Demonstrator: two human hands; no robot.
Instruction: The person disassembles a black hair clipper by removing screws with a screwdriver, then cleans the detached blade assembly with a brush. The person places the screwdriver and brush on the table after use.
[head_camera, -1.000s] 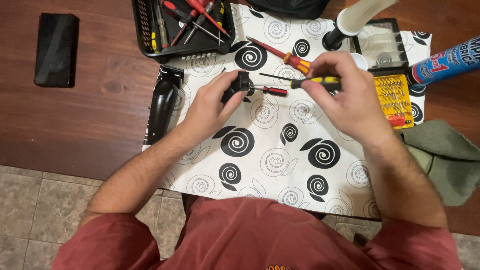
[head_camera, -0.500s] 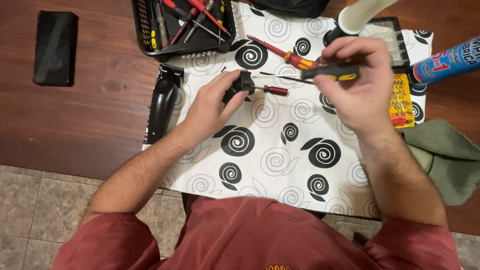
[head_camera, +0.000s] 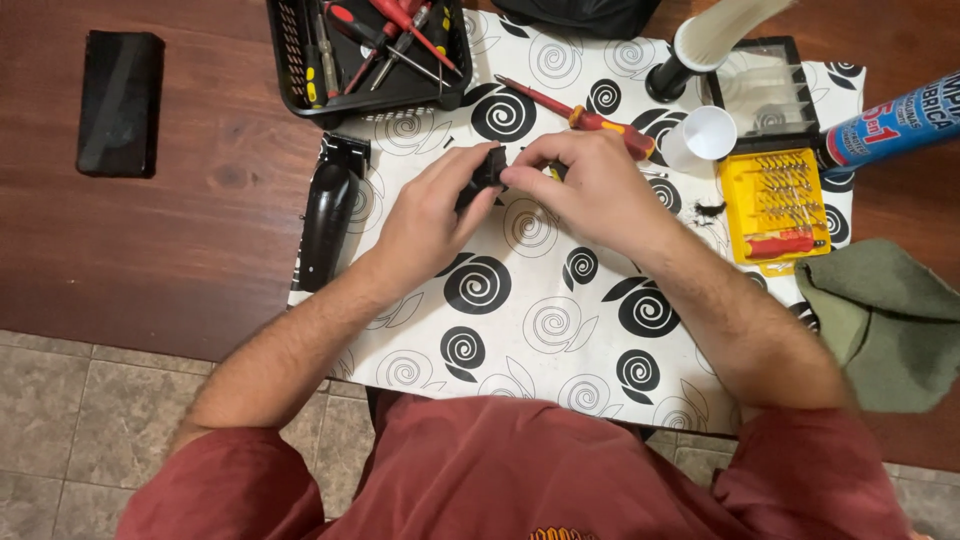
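Both of your hands meet over the white mat with black spirals (head_camera: 560, 330). Your left hand (head_camera: 430, 220) is closed around a small black part (head_camera: 487, 172), thumb and fingers pinching it just above the mat. Your right hand (head_camera: 590, 185) has its fingertips curled in against the same part from the other side (a sliver of yellow shows under the fingers, too hidden to tell what it is, so I can't tell if that hand grips anything beyond the part itself).

Black hair clipper body (head_camera: 328, 220) lies on the mat's left edge, just beside your left wrist, not touching it.

Black tool tray (head_camera: 290, 60) sits at the top left of the mat, holding red-handled and black-handled tools. Red and yellow screwdriver (head_camera: 575, 112) lies on the mat just above your right hand, tip pointing up-left.

White plastic cup (head_camera: 705, 135) lies near the right hand's knuckles, mouth facing the camera. Black-based tube with a white upper part (head_camera: 700, 45) stands behind it. Yellow bit-set case (head_camera: 775, 205) is open to the right, its clear lid (head_camera: 765, 85) folded back above it.

Blue spray can (head_camera: 895, 125) lies at the far right edge. Green cloth (head_camera: 885, 320) sits by your right forearm, off the mat. Black phone (head_camera: 120, 100) lies face-up on the wooden table (head_camera: 180, 260), well apart at the far left.
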